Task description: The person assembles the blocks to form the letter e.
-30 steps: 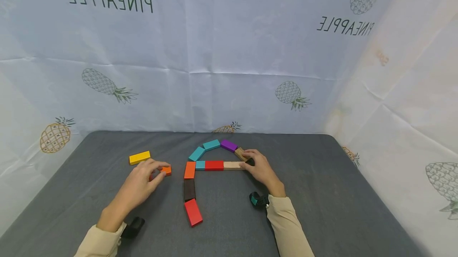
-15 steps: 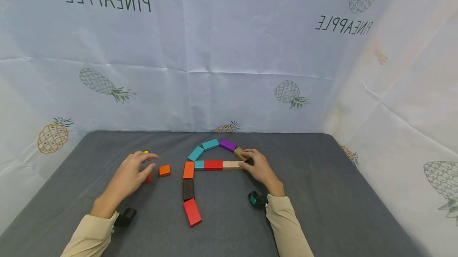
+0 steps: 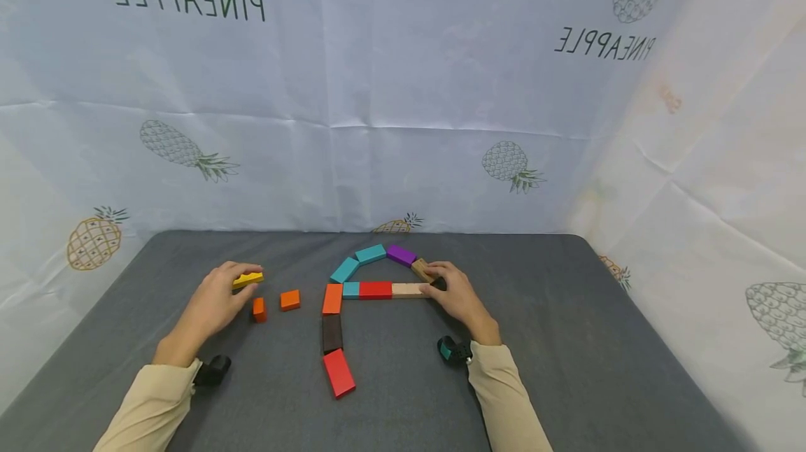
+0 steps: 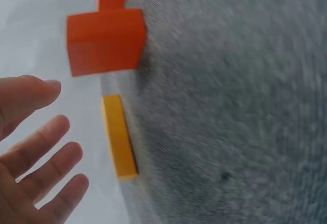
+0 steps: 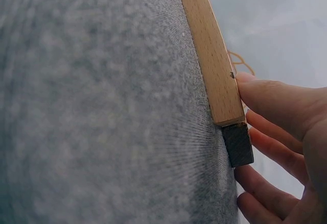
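My left hand (image 3: 208, 304) hovers beside a yellow block (image 3: 253, 278). Its fingers are spread in the left wrist view, and a gap shows between them and the yellow block (image 4: 119, 137). Two orange blocks (image 3: 290, 300) stand just right of it. My right hand (image 3: 462, 297) is at the right end of a row of blocks. In the right wrist view its thumb touches the upper edge of a plain wooden block (image 5: 212, 55). Its loosely extended fingers lie behind and against a black block (image 5: 238, 144); the exact contact is partly hidden.
The row continues left with a red block (image 3: 375, 290) and a teal one (image 3: 350, 290). Teal, purple (image 3: 401, 255) and tan blocks arch above it. Orange, dark brown (image 3: 331, 334) and red blocks run down its left side on the grey table (image 3: 403, 396).
My left hand has moved left, away from the orange block at its fingertips to the yellow block, uncovering both orange blocks. The right hand stays where it was.
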### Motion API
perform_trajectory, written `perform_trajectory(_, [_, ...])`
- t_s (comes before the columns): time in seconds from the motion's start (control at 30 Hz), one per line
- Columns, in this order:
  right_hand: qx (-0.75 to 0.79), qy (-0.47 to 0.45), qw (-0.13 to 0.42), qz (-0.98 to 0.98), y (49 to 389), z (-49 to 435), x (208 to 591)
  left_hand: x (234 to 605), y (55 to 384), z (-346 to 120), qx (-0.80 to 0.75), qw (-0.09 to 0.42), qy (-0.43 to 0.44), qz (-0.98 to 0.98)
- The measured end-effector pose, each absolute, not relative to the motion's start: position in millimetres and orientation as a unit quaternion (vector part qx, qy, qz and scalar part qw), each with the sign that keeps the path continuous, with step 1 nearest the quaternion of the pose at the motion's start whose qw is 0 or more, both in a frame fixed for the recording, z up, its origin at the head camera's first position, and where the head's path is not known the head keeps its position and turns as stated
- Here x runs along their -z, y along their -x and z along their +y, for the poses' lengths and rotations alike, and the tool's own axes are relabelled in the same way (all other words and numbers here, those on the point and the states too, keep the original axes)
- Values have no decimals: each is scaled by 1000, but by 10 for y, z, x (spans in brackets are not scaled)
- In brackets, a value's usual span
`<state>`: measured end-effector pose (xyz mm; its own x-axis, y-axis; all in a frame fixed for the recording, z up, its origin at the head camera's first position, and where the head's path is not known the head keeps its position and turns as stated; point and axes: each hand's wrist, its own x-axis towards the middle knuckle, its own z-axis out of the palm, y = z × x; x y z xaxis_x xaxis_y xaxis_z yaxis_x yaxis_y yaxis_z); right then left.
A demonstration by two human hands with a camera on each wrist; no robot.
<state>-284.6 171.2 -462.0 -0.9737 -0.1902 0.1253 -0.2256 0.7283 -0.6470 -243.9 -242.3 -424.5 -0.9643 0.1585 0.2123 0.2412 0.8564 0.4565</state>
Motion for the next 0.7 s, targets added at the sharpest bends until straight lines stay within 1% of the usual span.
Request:
perform_trajectory(0.47, [-350,-110,25,-930,2855,1713,4632,4355,2637,-2553,225,59,89,-969])
perform_trajectory(0.7, [-350,-111,26,-930,2853,1716,4633,4368,2696,-2579,221,55,97,-969])
